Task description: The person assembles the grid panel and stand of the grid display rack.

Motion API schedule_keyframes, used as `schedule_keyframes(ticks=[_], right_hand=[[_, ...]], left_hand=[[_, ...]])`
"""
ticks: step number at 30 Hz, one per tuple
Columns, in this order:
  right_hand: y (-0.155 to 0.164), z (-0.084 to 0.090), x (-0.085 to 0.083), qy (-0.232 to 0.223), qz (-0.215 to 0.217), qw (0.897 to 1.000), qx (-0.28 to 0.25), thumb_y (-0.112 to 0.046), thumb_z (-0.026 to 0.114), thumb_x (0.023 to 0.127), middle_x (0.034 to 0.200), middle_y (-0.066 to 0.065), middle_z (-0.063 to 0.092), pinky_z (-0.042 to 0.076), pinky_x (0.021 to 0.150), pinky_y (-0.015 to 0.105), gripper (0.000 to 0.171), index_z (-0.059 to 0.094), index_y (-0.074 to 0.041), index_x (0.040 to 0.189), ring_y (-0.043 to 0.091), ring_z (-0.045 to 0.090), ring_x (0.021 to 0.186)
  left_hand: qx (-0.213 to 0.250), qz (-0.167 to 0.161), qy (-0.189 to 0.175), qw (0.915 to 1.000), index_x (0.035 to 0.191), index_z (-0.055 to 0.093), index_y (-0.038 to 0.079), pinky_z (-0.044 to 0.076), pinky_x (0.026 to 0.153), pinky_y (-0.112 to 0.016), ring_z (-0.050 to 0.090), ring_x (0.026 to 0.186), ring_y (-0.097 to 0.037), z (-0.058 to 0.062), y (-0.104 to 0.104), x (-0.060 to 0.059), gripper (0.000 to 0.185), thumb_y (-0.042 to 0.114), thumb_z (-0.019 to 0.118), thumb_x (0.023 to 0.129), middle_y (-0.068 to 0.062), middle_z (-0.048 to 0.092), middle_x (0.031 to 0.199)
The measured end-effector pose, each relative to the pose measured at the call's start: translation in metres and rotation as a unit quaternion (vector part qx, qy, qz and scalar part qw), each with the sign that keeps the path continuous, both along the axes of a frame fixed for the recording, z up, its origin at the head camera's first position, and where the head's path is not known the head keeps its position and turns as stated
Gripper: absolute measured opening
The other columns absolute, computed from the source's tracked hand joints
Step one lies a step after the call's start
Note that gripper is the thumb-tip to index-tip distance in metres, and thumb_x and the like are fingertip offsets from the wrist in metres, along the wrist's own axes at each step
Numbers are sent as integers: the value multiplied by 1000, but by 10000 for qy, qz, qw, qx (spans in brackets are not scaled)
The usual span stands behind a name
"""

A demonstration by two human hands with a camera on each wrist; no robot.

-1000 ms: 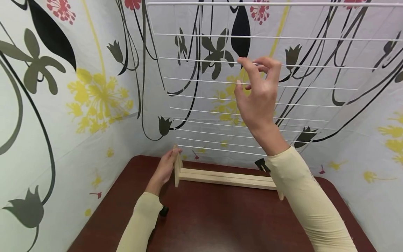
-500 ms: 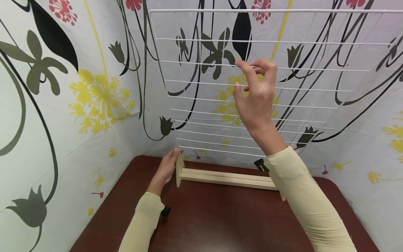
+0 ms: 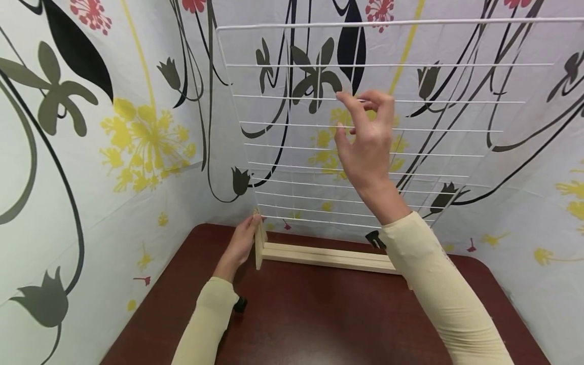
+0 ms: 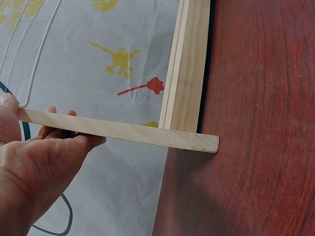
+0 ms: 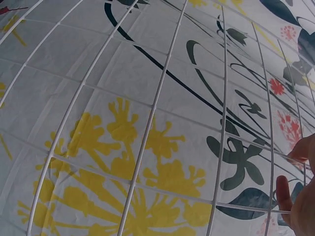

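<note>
A white wire grid panel (image 3: 410,23) leans back above a low wooden frame, its lower end close to the top of the frame's left upright (image 3: 259,248). My left hand (image 3: 238,243) grips that upright near its upper end; in the left wrist view, thumb and fingers take the wooden strip (image 4: 128,131) from both sides, beside a wire corner. A wooden crossbar (image 3: 328,256) joins the upright low down. Higher up, my right hand (image 3: 367,149) holds the panel with bent fingers hooked at its wires. The right forearm hides the frame's right end.
Below the frame lies a dark red-brown tabletop (image 3: 310,309) with rounded back corners. Flower-printed sheeting (image 3: 137,223) rises as walls at the left, back and right. Black straps (image 3: 375,238) show near both wrists.
The panel's upper edge has come lower in the head view, and my right hand has moved slightly down and left with it. My left hand keeps its grip on the upright.
</note>
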State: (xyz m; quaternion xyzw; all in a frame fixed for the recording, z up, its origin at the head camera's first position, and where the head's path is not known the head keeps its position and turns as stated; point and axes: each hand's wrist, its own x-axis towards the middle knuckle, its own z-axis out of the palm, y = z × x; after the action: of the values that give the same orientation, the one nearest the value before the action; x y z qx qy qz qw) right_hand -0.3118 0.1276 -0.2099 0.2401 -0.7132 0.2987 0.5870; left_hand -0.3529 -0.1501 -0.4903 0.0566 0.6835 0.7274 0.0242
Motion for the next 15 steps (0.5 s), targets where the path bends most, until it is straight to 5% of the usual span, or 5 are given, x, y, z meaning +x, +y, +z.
schedule_keyframes(ticks=[15], right_hand=[[-4, -1, -6, -89, -74, 9999, -117, 9, 67, 89, 132, 20, 51, 59, 72, 38, 56, 71, -23, 134, 31, 57, 118]], left_hand=[[-35, -25, 157, 9999, 152, 51, 3, 25, 130, -56, 30, 159, -37, -1, 0, 1, 65, 53, 46, 110, -21, 35, 168]])
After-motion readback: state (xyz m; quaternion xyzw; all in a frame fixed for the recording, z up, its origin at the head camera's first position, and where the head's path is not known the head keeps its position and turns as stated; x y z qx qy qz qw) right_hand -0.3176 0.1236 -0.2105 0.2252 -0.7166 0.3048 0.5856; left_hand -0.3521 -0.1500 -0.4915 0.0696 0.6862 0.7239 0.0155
